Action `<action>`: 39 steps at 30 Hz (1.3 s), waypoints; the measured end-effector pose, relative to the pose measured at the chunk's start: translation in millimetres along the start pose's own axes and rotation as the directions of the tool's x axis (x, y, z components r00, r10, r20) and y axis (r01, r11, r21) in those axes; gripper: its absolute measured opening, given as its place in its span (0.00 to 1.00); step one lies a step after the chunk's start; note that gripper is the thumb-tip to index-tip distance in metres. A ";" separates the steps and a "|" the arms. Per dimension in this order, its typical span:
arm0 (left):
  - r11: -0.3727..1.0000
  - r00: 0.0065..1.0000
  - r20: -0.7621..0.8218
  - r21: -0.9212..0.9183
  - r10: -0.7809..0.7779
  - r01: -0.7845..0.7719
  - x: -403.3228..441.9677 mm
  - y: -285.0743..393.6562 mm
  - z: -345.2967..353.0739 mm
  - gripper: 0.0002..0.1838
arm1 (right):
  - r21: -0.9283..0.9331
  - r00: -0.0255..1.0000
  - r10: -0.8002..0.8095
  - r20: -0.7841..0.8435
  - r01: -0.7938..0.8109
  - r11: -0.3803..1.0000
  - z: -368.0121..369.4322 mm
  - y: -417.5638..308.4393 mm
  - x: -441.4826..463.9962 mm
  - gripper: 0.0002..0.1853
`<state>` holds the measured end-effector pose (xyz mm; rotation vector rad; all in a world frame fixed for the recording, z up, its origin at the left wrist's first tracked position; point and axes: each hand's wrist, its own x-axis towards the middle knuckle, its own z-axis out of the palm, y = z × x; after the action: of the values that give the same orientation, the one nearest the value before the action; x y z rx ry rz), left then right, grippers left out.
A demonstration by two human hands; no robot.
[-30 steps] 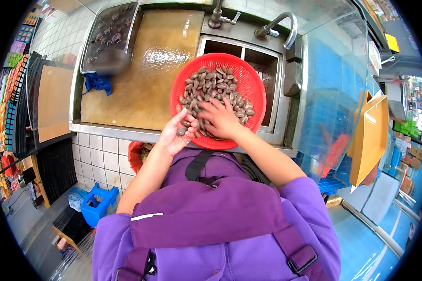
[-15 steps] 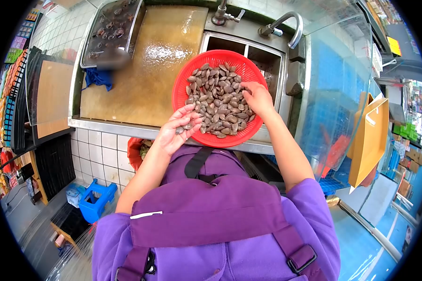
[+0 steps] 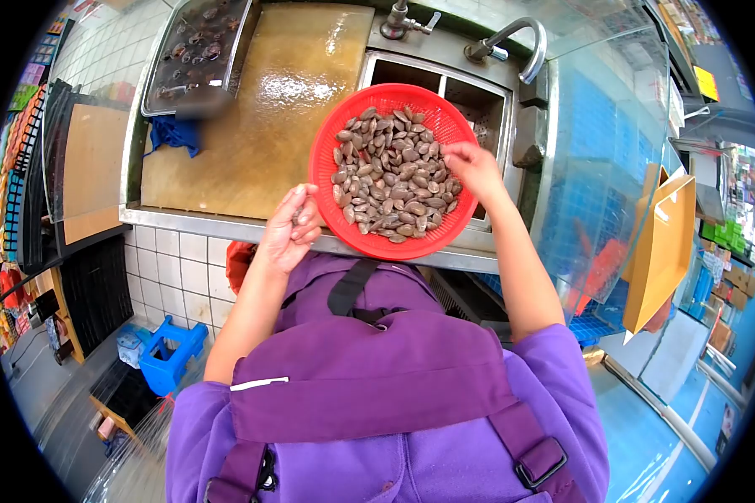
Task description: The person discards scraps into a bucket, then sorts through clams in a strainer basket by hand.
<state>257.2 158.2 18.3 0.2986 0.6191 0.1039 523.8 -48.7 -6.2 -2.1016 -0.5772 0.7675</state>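
A round red plastic basket [image 3: 323, 142] full of brown clams [image 3: 394, 180] rests at the counter's front edge, partly over the sink. Just left of its rim, my left hand [image 3: 292, 228] is raised with curled fingers around what look like clams, mostly hidden by the fingers. My right hand [image 3: 476, 172] reaches over the basket's right side. Its fingers are pinched together by the outer clams, and whatever is between the fingertips is hidden.
Behind the basket are a double steel sink [image 3: 486, 113] and a curved faucet [image 3: 535, 54]. A wet tan board [image 3: 285, 109] covers the counter to the left, beside a tray of dark shellfish [image 3: 197, 54] and a blue cloth [image 3: 174, 134]. A glass panel [image 3: 600, 168] stands at right.
My left hand has moved left from over the basket's rim, its fingers curling more. My right hand has shifted slightly right, towards the rim.
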 end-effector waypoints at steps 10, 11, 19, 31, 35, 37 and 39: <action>0.993 0.988 -0.149 -0.111 0.029 -0.046 -31.7 6.6 -43.2 0.16 | -0.413 0.979 -0.096 0.180 0.164 0.896 46.8 -4.9 -50.8 0.20; 0.992 0.979 -0.202 -0.113 0.029 -0.053 -31.5 4.2 -43.4 0.16 | -0.335 0.992 -0.108 0.058 0.121 0.934 49.0 -2.1 -43.2 0.20; 0.983 0.927 -0.361 0.177 0.105 -0.042 -51.5 -0.2 -98.8 0.16 | -0.120 0.984 -0.145 0.105 0.157 0.980 28.4 6.7 -43.7 0.13; 0.296 0.564 -0.365 0.931 0.741 0.214 -105.8 -72.8 -373.2 0.25 | -0.048 0.999 -0.029 0.028 0.030 0.998 17.5 2.2 -69.9 0.11; 0.137 0.493 -0.196 0.979 0.848 0.152 -99.8 -20.0 -228.0 0.18 | -0.233 0.917 -0.224 -0.329 0.151 0.961 -8.0 -0.7 -80.6 0.18; 0.026 0.567 0.031 0.995 0.823 -0.092 -89.5 2.4 -127.9 0.12 | 0.164 0.924 0.027 -0.382 0.039 0.986 -3.9 50.7 -77.1 0.22; 0.078 0.648 0.114 0.962 0.753 -0.261 -65.6 6.0 -73.0 0.09 | 0.478 0.983 0.155 -0.098 -0.090 0.874 5.1 50.6 -77.3 0.26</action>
<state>161.2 169.7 0.1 1.8000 0.9477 0.5622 472.1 -123.2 -24.9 -1.7245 -0.1559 0.7434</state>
